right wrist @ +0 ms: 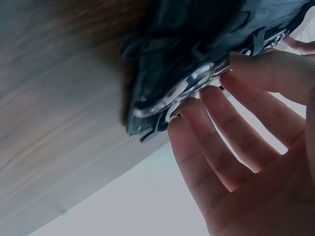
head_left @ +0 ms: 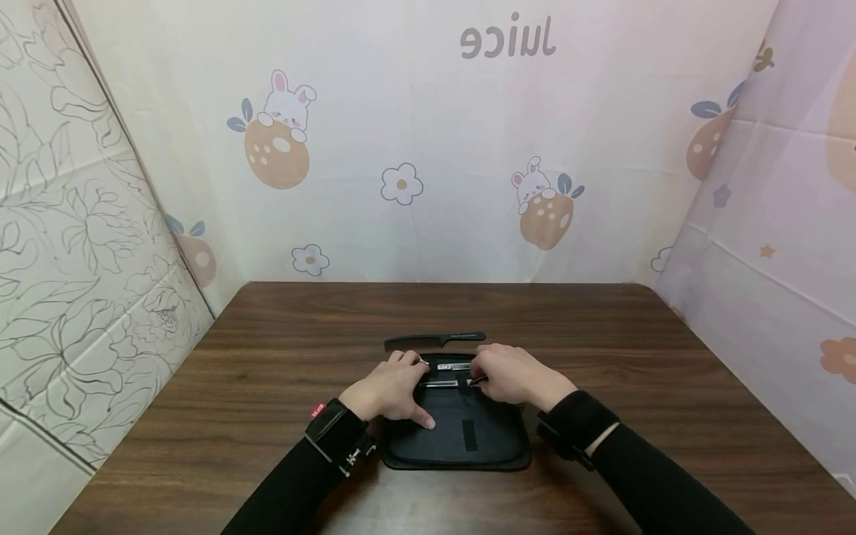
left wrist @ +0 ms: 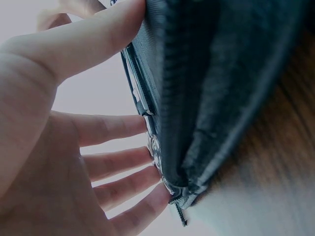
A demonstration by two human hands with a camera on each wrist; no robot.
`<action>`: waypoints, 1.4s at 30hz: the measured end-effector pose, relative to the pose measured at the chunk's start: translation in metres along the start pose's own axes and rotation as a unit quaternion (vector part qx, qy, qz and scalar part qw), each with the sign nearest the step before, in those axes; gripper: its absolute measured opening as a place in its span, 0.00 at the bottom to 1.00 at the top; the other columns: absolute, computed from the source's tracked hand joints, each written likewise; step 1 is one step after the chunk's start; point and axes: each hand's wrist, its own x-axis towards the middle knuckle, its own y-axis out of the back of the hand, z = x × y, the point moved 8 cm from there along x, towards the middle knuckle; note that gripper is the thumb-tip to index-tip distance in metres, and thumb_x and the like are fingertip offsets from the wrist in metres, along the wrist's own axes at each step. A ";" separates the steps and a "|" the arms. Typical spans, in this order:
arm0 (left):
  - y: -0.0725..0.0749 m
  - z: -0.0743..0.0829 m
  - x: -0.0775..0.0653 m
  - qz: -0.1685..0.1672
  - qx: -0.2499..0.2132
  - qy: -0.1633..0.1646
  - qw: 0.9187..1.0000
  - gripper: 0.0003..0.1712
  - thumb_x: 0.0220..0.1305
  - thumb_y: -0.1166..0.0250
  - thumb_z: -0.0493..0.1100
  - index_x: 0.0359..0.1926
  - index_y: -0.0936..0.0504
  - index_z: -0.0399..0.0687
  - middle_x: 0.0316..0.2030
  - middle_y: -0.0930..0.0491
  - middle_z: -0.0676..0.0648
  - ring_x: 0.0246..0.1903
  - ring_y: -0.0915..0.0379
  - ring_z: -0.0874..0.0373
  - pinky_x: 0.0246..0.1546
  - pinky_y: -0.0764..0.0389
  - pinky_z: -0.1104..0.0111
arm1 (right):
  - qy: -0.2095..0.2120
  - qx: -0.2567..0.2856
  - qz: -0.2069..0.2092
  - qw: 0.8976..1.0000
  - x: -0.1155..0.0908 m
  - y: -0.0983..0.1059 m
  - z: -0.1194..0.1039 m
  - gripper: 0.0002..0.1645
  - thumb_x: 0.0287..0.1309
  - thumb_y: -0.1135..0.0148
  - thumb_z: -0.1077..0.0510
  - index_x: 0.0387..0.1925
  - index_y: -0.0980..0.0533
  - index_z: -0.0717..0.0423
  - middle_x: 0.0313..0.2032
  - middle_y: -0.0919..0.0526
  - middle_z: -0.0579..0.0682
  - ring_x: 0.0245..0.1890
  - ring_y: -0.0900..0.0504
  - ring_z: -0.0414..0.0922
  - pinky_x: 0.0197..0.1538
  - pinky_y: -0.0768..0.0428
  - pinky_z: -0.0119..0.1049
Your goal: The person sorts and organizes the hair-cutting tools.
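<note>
A black zip case lies flat on the table with two pairs of silver scissors across its upper part. My left hand rests on the case's left side, thumb on the black surface. In the left wrist view its fairly straight fingers touch the case edge and metal handle rings. At the upper right, my right hand pinches the nearer scissors between thumb and forefinger. The farther scissors lie just behind, partly hidden by both hands. Shiny finger loops show in the right wrist view.
A black comb with a thin handle lies just behind the case. A black strap sits on the case's lower part. Beneath is a brown wooden table, and a printed curtain hangs behind its far edge.
</note>
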 end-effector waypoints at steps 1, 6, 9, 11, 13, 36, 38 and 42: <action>0.000 0.000 0.000 0.000 0.001 0.000 1.000 0.54 0.51 0.23 0.67 0.71 0.29 0.45 0.69 0.34 0.42 0.68 0.41 0.45 0.65 0.32 0.53 | -0.001 0.000 -0.002 1.000 -0.001 0.000 0.001 0.06 0.61 0.33 0.65 0.39 0.14 0.54 0.33 0.25 0.44 0.32 0.25 0.42 0.37 0.22 0.40; 0.000 0.000 0.000 -0.001 0.004 0.003 1.000 0.54 0.51 0.23 0.68 0.72 0.30 0.45 0.70 0.35 0.42 0.69 0.41 0.45 0.66 0.32 0.53 | -0.005 0.000 -0.012 1.000 -0.005 0.001 0.007 0.08 0.60 0.32 0.65 0.41 0.14 0.55 0.34 0.26 0.45 0.33 0.28 0.43 0.36 0.24 0.41; 0.000 0.000 -0.001 -0.002 0.004 0.002 1.000 0.54 0.51 0.23 0.68 0.72 0.30 0.44 0.70 0.35 0.42 0.69 0.41 0.45 0.65 0.32 0.53 | -0.008 0.000 -0.016 1.000 -0.006 -0.001 0.009 0.09 0.61 0.32 0.65 0.43 0.14 0.54 0.35 0.24 0.45 0.37 0.27 0.45 0.38 0.24 0.42; -0.001 0.000 -0.001 -0.001 0.004 0.001 1.000 0.54 0.51 0.23 0.67 0.72 0.30 0.44 0.69 0.35 0.42 0.69 0.41 0.45 0.65 0.32 0.53 | -0.009 0.002 -0.016 1.000 -0.006 -0.002 0.010 0.10 0.61 0.33 0.65 0.44 0.14 0.54 0.37 0.23 0.46 0.39 0.26 0.46 0.39 0.23 0.43; -0.001 0.000 0.000 -0.001 0.004 0.000 1.000 0.54 0.51 0.23 0.67 0.72 0.30 0.44 0.69 0.35 0.42 0.69 0.41 0.45 0.65 0.32 0.53 | -0.012 0.006 -0.017 1.000 -0.005 -0.003 0.010 0.10 0.61 0.33 0.65 0.44 0.14 0.54 0.38 0.21 0.46 0.42 0.25 0.48 0.41 0.22 0.44; 0.000 0.001 0.000 0.001 -0.001 0.000 1.000 0.54 0.51 0.23 0.67 0.71 0.29 0.44 0.68 0.34 0.42 0.68 0.41 0.45 0.65 0.32 0.53 | 0.000 0.006 -0.020 1.000 -0.002 -0.002 0.008 0.10 0.59 0.33 0.68 0.43 0.14 0.59 0.41 0.17 0.52 0.40 0.19 0.48 0.43 0.18 0.45; 0.000 0.001 0.000 0.002 0.000 0.000 1.000 0.54 0.51 0.23 0.67 0.71 0.29 0.44 0.68 0.34 0.42 0.68 0.41 0.45 0.65 0.32 0.53 | -0.003 0.007 -0.020 1.000 -0.001 -0.002 0.009 0.10 0.59 0.33 0.67 0.43 0.14 0.59 0.41 0.17 0.51 0.40 0.19 0.47 0.43 0.18 0.44; 0.000 0.001 0.000 0.002 0.002 0.001 1.000 0.54 0.51 0.23 0.67 0.71 0.29 0.44 0.68 0.34 0.42 0.68 0.41 0.45 0.65 0.32 0.53 | -0.007 0.011 -0.021 1.000 -0.001 -0.003 0.009 0.10 0.59 0.33 0.67 0.43 0.14 0.58 0.40 0.16 0.50 0.39 0.20 0.46 0.42 0.18 0.43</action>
